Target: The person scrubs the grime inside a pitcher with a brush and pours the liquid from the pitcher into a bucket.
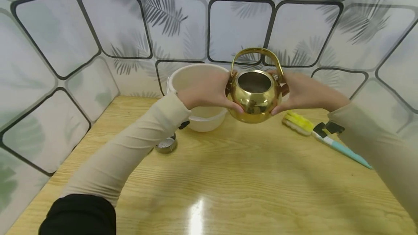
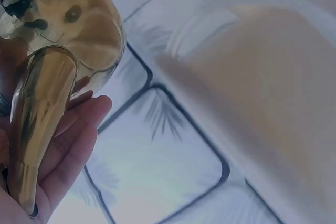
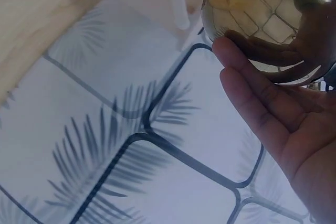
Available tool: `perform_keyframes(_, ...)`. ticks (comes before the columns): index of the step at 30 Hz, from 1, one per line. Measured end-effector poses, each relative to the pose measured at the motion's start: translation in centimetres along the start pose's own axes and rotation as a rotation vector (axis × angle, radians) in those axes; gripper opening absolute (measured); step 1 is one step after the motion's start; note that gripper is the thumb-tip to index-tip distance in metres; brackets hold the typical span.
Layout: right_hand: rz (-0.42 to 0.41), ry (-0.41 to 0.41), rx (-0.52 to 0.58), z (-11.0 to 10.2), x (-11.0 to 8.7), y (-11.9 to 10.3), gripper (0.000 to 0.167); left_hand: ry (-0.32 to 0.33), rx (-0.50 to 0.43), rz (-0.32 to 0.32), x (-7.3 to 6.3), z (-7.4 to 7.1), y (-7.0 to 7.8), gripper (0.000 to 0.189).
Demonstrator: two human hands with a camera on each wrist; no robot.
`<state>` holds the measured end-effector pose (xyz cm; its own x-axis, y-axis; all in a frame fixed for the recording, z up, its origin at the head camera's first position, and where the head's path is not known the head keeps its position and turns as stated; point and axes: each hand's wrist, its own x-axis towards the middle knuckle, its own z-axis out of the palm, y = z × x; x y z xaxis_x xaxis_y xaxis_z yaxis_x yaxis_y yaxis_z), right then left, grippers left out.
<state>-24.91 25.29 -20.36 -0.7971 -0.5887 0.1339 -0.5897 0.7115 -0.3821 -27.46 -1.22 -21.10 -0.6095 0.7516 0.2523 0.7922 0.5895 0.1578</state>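
A shiny gold teapot without a lid is held up above the table, its hoop handle upright and its round mouth facing me. My left hand grips its left side, thumb on the front of the body. On the opposite side my right hand holds it the same way. In the left wrist view the spout lies against the left palm, with fingers behind it. The right wrist view shows fingertips against the polished body.
Behind my left forearm stands a white bucket. A small round metal tin sits in front of it, partly covered by the sleeve. To the right lies a yellow-bristled brush with a white and turquoise handle. Patterned walls border the wooden table.
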Motion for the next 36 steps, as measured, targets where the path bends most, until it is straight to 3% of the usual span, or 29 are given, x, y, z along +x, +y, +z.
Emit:
perform_keyframes(3, 0.023, 0.002, -0.014, -0.8, 1.0, -0.9, 0.100, 0.011, 0.107, -0.059, -0.3, -1.5, -0.4, 0.080)
perform_keyframes(9, -0.003, -0.013, -0.025, -2.1, 3.4, -2.0, 0.100, 0.009, 0.185, -0.155, -0.6, -3.8, -1.5, 0.086)
perform_keyframes(14, -0.044, 0.006, -0.047, -2.8, 5.7, -2.5, 0.100, 0.031, 0.225, -0.167, -0.8, -5.5, -3.0, 0.089)
perform_keyframes(21, -0.035, -0.015, -0.044, -3.2, 9.0, -3.0, 0.107, 0.043, 0.255, -0.183, -1.2, -7.4, -5.2, 0.092)
perform_keyframes(25, -0.029, -0.038, -0.016, -3.2, 10.6, -3.0, 0.115, 0.059, 0.268, -0.192, -1.6, -7.8, -6.2, 0.090)
perform_keyframes(29, -0.051, -0.041, 0.059, -3.1, 11.7, -2.8, 0.114, 0.105, 0.327, -0.178, -1.9, -7.6, -7.3, 0.103)
perform_keyframes(36, -0.140, 0.059, 0.106, -1.3, 13.3, -2.1, 0.110, 0.211, 0.410, -0.148, -2.6, -6.5, -8.7, 0.120)
